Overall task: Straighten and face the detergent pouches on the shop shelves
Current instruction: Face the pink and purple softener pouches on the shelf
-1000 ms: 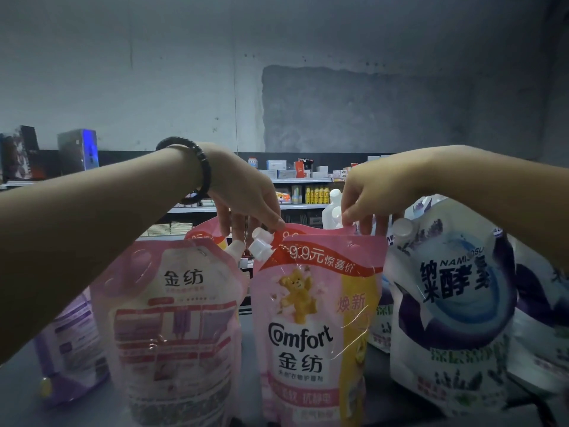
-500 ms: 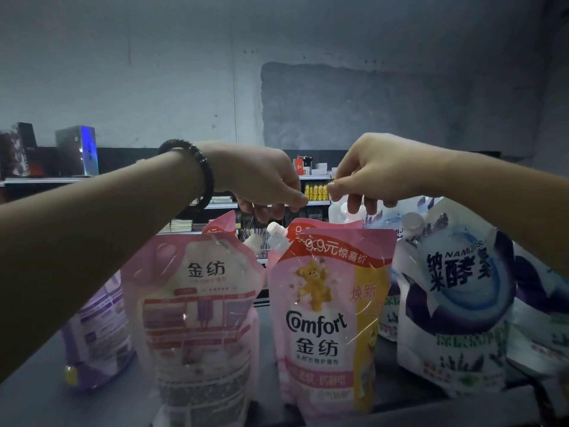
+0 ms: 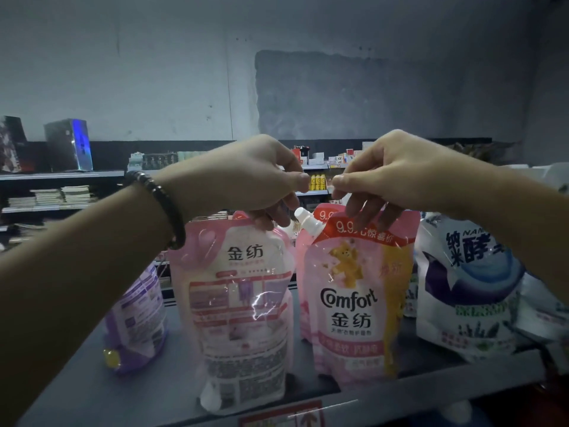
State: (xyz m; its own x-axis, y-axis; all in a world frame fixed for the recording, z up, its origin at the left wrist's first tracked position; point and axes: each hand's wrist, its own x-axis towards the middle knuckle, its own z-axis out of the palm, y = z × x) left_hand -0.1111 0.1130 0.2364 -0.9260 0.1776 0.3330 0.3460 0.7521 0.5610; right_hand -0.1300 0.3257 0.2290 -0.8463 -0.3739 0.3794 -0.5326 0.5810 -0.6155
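On the shelf [image 3: 92,380], left hand [image 3: 246,180] fingers curl at back-facing pouch [image 3: 243,303], right hand [image 3: 394,177] at Comfort pouch [image 3: 351,303]; pinching unclear.

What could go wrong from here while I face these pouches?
1. The back-facing pink pouch stands near the edge of the shelf; turning it could tip it off.
2. The tilted purple pouch sits just behind the left forearm, which might knock it over.
3. The spout of the Comfort pouch pokes up between the left hand and right hand and could catch a finger.
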